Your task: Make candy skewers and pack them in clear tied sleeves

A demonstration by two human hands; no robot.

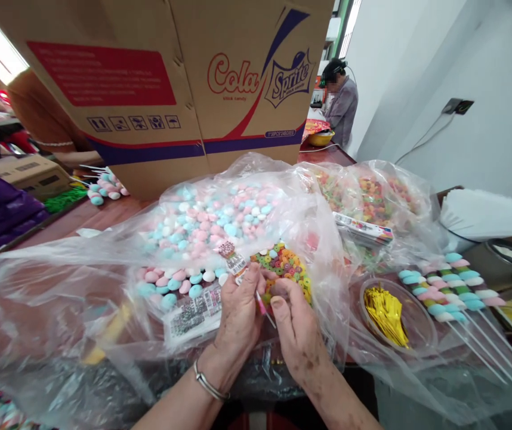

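Note:
My left hand point(242, 304) is closed on a narrow printed candy wrapper point(234, 261). Its top sticks up past my fingers. A thin white stick point(270, 318) with a pink part comes out below the same hand. Close on the right is my right hand point(295, 319), its fingers curled by the stick; what they hold, if anything, is hidden. Behind my hands lie colourful ring candies point(288, 263). Pink, blue and white candies point(202, 230) are heaped on clear plastic, some near my left hand. Flat printed wrappers point(196, 316) lie beside my left wrist.
A large cardboard box point(148, 77) stands at the back. At right are a tub point(423, 334) of gold twist ties point(385, 316), candy skewers point(453, 289) and a bundle of white sticks point(484, 212). Bagged ring candies point(367, 191) lie behind. A co-worker point(343, 104) is farther back.

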